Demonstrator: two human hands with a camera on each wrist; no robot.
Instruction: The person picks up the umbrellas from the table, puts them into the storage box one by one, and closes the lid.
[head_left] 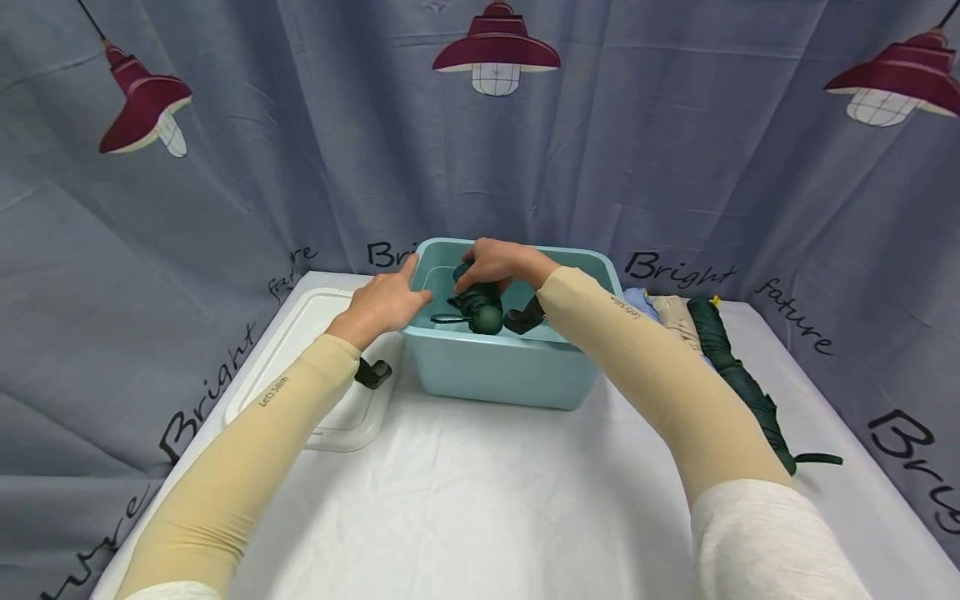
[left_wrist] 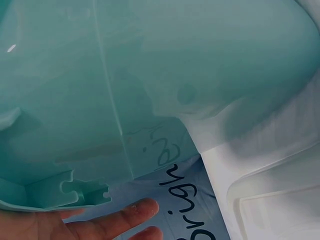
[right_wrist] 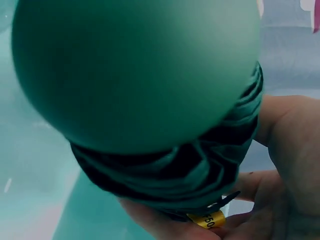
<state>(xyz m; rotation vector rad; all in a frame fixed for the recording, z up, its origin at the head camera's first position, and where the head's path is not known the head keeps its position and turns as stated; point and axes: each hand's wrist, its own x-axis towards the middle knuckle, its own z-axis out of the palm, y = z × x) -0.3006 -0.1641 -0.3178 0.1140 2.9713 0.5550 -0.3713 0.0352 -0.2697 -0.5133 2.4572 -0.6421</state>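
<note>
A light teal plastic bin (head_left: 510, 371) stands at the back middle of the table. My right hand (head_left: 498, 260) reaches over it and grips a folded dark green umbrella (head_left: 482, 307). The umbrella's round end (right_wrist: 135, 75) points toward me, with gathered fabric behind it and a small yellow label (right_wrist: 209, 219) showing near the fingers. A thin strap hangs beside the round end. My left hand (head_left: 386, 302) rests at the bin's left rim, thumb over the inner side. Its fingers (left_wrist: 117, 221) look straight in the left wrist view.
A white lid (head_left: 341, 417) lies on the table under my left forearm. On the right lie a long dark green wrapped bundle (head_left: 738, 379), a beige one (head_left: 675, 315) and a blue one (head_left: 641, 302). A grey printed curtain (head_left: 675, 150) hangs behind.
</note>
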